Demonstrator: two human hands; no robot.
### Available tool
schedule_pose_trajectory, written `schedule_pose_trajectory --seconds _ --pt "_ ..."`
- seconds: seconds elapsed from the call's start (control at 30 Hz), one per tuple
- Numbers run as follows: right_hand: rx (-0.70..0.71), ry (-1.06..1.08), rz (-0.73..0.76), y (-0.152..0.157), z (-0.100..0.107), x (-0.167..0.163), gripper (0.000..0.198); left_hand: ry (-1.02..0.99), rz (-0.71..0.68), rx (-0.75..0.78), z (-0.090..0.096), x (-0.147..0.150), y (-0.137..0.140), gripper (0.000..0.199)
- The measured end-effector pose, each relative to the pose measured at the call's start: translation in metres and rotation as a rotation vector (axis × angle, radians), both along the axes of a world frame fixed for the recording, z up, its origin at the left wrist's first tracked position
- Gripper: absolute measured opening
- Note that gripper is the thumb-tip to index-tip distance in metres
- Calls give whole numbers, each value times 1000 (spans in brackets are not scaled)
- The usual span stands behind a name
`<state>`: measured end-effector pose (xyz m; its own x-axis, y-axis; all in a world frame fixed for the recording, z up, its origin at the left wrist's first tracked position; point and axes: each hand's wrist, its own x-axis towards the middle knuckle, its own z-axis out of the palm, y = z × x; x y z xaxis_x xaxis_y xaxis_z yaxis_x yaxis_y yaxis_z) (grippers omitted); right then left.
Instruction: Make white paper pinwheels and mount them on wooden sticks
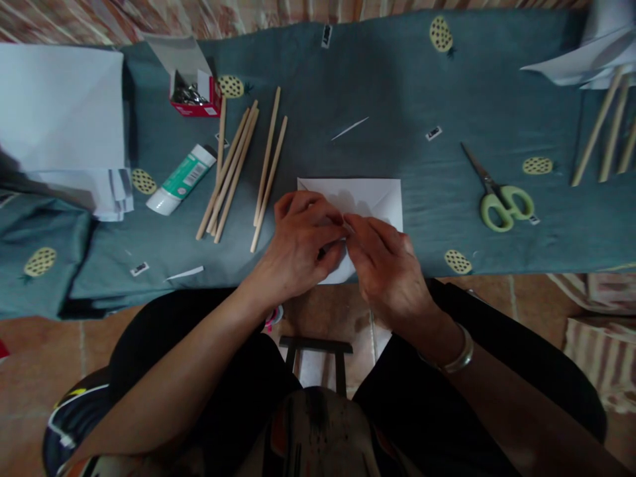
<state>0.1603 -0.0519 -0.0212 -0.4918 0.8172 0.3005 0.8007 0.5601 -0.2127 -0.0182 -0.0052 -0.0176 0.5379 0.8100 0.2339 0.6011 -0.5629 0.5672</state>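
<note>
A folded piece of white paper (365, 193), with slanting crease lines in its far corners, lies at the near edge of the cloth-covered worktop (397, 86), partly hidden by both hands. The left hand (305, 242) rests over its left part with the fingers close together and bent towards the middle, while the right hand (387, 265) comes in from the other side, its fingertips drawn together and meeting those of the left. Whether either set of fingers is pinching the paper or only pressing on it, I cannot tell, since the hands cover the spot. The likeliest trouble is a crooked fold: should one hand press harder than the other, the sheet could turn on the soft cloth and the crease drift off line. The near side reaches the worktop's edge, so a forearm or knee could nudge it and buckle it there. Thin paper may also tear if the fingertips pull apart while gripping. To the left, two loose wooden sticks (269, 169) lie just beside the left hand and might roll if knocked, with more sticks (232, 173) and a glue stick (183, 179) beyond. The green-handled scissors (505, 205) lie partly open on the right, so a careless sideways reach could meet the blades.
</note>
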Motion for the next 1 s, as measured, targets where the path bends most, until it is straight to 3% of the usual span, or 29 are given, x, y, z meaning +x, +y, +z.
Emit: schedule_pose_trajectory --seconds 0.2,0.47,0.77,1.0 --pt "41 -9 28 2 2 -6 31 63 15 59 -2 2 0 17" --pt "-98 26 -43 2 0 11 36 119 -23 144 -1 4 0 15" --pt "-213 183 -42 4 6 18 43 99 -16 108 -2 4 -2 20" --pt "-132 302 -195 34 7 49 42 120 -32 114 2 3 -2 19"
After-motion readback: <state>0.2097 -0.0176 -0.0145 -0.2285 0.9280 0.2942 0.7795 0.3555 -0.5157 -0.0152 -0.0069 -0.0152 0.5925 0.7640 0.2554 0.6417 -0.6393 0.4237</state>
